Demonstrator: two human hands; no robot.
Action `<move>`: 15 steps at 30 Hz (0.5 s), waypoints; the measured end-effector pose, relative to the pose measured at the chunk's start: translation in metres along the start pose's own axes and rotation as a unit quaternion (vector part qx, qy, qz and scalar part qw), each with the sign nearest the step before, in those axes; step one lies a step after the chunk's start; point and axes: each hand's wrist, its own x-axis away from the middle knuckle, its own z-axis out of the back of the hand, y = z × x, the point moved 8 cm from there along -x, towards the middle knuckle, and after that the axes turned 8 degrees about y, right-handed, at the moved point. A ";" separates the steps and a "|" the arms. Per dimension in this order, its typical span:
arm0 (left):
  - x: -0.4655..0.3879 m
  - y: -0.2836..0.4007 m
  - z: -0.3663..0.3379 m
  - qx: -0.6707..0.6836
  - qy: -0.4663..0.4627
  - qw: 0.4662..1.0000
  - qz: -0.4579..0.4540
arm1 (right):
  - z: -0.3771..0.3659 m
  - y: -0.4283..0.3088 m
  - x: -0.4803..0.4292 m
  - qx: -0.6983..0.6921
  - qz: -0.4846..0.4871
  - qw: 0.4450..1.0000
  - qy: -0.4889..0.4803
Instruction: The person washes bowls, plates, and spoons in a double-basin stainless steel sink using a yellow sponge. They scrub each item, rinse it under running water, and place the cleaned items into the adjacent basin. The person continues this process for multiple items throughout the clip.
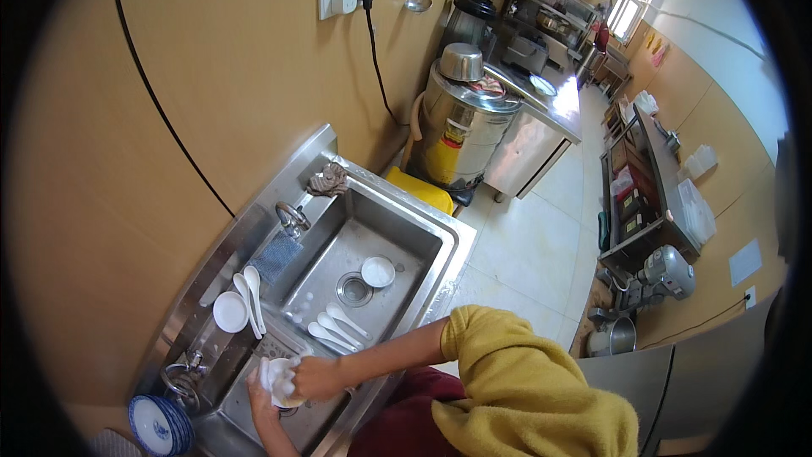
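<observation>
Over the near sink basin, my left hand [259,393] grips the side of a small white bowl [283,400] covered in suds. My right hand [315,378] presses white foam against the bowl; whether a sponge is within the foam I cannot tell. Several white spoons [342,322] lie side by side in the far basin, where a small white bowl [378,271] sits beside the drain [354,289]. On the ledge between the taps rest a small white dish [230,312] and two white spoons [248,295].
Blue-patterned bowls [158,426] are stacked at the sink's lower left corner. Two curved metal taps [293,219] rise along the wall side. A blue-grey cloth [276,258] and a brown cloth [328,179] lie on the ledge. Beyond the sink stand a yellow bin [420,190] and a large steel drum [466,133].
</observation>
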 end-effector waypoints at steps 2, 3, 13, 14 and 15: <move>0.004 -0.021 0.001 0.057 -0.007 0.992 0.116 | 0.015 0.001 -0.005 0.030 -0.003 0.996 0.087; 0.009 -0.018 -0.013 0.163 -0.094 0.976 0.107 | 0.018 0.007 -0.007 -0.068 -0.034 0.993 0.096; 0.016 -0.041 -0.022 0.242 -0.024 0.967 -0.069 | 0.038 0.113 -0.005 -0.391 -0.408 0.765 0.310; 0.015 -0.046 -0.019 0.248 -0.019 0.966 -0.065 | 0.044 0.112 -0.004 -0.407 -0.390 0.744 0.360; 0.014 -0.048 -0.015 0.253 -0.015 0.965 -0.062 | 0.054 0.110 -0.001 -0.413 -0.346 0.718 0.441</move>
